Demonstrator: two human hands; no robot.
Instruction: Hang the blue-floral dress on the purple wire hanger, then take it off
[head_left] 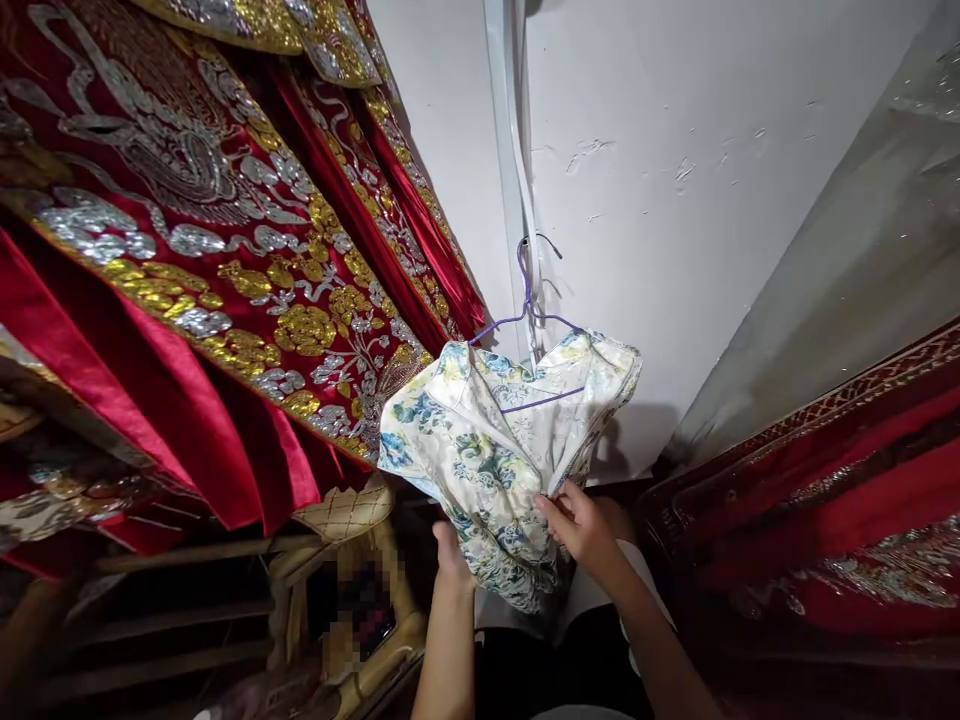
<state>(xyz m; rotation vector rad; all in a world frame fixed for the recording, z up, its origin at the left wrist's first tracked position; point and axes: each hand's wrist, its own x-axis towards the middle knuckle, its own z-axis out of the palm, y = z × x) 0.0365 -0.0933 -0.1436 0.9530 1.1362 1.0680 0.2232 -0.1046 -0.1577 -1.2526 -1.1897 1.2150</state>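
A sleeveless floral blouse [487, 470], white with blue, green and yellow flowers, hangs on a purple hanger [504, 324] in front of me. Its V-shaped neckline shows the hanger's lower bar inside. My right hand [576, 522] pinches the front edge just below the neckline, thumb and fingertips closed on the cloth. At the blouse's lower left side is my left hand [453, 562], its thumb stretched up and apart. The other left fingers are hidden behind the fabric. Gathered cloth bunches near the hem, close to my lap.
A white strip [517, 120] runs down the white wall [675, 200] behind the hanger. Red cloth with gold and silver embroidery [307, 330] hangs at left, above a wooden chair [281, 590]. More red embroidered fabric [847, 530] stands at right, partly under clear plastic.
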